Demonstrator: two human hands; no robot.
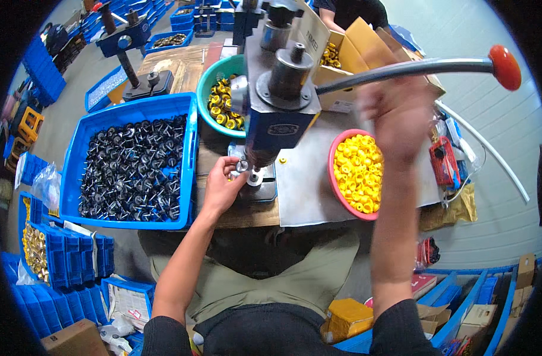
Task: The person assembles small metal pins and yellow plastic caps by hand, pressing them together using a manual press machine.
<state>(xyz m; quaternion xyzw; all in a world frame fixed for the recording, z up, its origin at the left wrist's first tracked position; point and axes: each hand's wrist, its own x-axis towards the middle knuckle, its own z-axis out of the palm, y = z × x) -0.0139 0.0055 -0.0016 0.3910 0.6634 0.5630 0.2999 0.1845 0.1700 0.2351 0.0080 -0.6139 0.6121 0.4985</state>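
Observation:
A dark blue bench press stands at the table's middle, its long lever reaching right to a red knob. My left hand is beside the press base, thumb and fingers closed on a small silvery round part next to the ram. Just right of that, a metal fixture sits on the base. My right hand is raised by the lever and smeared by motion; whether it grips the lever cannot be made out. One small yellow piece lies on the grey sheet.
On the left, a blue crate holds black stemmed parts. A teal bowl of yellow-and-metal pieces stands behind the press. A pink bowl of yellow caps is under my right forearm. Open cartons stand farther back, near another person.

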